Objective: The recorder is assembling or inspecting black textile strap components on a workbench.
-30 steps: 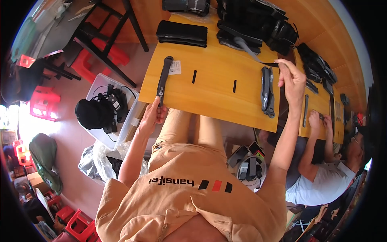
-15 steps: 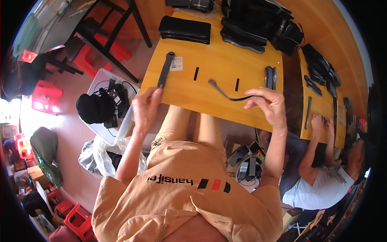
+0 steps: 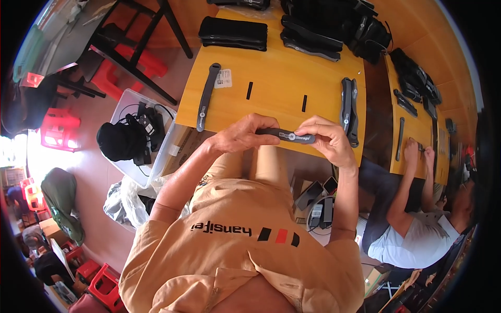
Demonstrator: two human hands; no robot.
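Over the table's near edge, a dark grey strap (image 3: 290, 136) with pale printing is stretched between my two hands. My left hand (image 3: 244, 134) pinches one end, which is partly hidden by the fingers. Closed on the other end is my right hand (image 3: 330, 141), thumb and fingers pressed together. A similar grey strap (image 3: 209, 98) lies lengthwise at the table's left, beside a small white label (image 3: 224, 79). Several more straps (image 3: 348, 112) lie together at the right edge. Two short black strips (image 3: 250, 91) mark the middle of the yellow table (image 3: 276, 70).
Black strap stacks (image 3: 233, 34) and a dark pile (image 3: 334, 21) occupy the table's far side. Left of it stands a clear plastic bin (image 3: 138, 175) with black items and cables. At right, a person (image 3: 412, 235) works at another table. Red stools (image 3: 60, 128) stand far left.
My left hand has left the strap on the table and moved right to grip the held strap. My right hand has come lower and left; the strap, dangling before, is now taut.
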